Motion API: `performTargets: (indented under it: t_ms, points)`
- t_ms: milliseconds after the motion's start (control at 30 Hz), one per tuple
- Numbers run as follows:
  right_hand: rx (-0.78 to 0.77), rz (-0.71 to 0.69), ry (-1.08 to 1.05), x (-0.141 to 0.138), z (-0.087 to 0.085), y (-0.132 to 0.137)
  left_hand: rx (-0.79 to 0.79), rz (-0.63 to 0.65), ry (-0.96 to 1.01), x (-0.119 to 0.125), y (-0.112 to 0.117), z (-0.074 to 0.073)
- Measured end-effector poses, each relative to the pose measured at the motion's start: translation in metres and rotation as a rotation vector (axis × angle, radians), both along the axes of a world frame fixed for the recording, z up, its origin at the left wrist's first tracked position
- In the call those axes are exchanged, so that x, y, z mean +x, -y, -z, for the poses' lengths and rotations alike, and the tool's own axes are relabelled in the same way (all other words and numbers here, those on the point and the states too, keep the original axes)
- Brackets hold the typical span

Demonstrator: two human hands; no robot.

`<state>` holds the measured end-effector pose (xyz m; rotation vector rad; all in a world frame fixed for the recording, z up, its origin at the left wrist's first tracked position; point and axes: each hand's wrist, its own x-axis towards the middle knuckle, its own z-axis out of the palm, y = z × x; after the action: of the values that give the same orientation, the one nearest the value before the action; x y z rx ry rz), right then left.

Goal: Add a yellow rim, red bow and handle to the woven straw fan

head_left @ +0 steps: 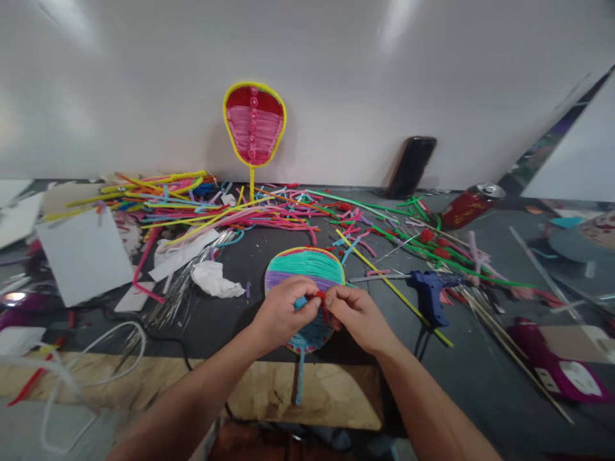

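The left hand [288, 310] and right hand [356, 315] nearly meet, fingertips pinching a red strip [321, 294] between them. The fan [307, 262] lies directly beneath both hands, its handle [300, 378] toward the person. A glue gun [431, 298] lies right of the right hand. Farther off are a can [468, 208], contents hidden, and another fan [254, 125], upright.
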<state>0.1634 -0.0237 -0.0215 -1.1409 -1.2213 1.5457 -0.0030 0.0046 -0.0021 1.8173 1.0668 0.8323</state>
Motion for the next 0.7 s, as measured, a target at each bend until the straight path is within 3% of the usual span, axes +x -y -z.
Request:
performTargets:
  t_ms: [100, 200, 300, 400, 567, 700]
  points:
    - [0.093, 0.089, 0.064, 0.002, -0.002, 0.000, -0.302, -0.065, 0.209, 0.001, 0.000, 0.001]
    - [0.322, 0.247, 0.191, 0.002, -0.003, 0.000, -0.569, -0.137, 0.471, 0.002, -0.001, 0.002]
    - [0.568, 0.253, 0.249, -0.001, -0.002, 0.001, -0.649, -0.166, 0.594, 0.004, -0.001, 0.003]
    - [0.709, 0.213, 0.270, -0.005, 0.001, 0.002, -0.649, -0.159, 0.612, 0.006, 0.001, 0.007]
    - [0.689, 0.209, 0.271, -0.004, 0.004, 0.005, -0.645, -0.134, 0.579, 0.007, 0.005, 0.011]
    - [0.536, 0.263, 0.142, 0.001, 0.000, 0.005, -0.681, -0.084, 0.518, 0.005, 0.004, 0.004]
